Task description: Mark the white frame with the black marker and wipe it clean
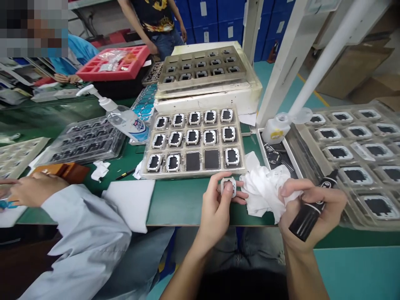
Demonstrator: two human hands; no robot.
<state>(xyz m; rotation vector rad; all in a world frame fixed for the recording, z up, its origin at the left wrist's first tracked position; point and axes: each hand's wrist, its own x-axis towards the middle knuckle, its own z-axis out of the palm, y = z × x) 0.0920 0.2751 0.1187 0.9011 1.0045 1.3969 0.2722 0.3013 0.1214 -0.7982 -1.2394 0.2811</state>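
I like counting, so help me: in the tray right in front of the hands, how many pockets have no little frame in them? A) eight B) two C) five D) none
B: in the tray, the bottom row has two bare black pockets side by side; every other pocket holds a frame, and the left hand holds one more.

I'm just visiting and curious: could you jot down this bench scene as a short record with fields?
left hand: pinches a small square part
right hand: grips a black marker and a white cloth
tray ahead: three rows of parts, two pockets empty
nearby: pump bottle, a co-worker's sleeve
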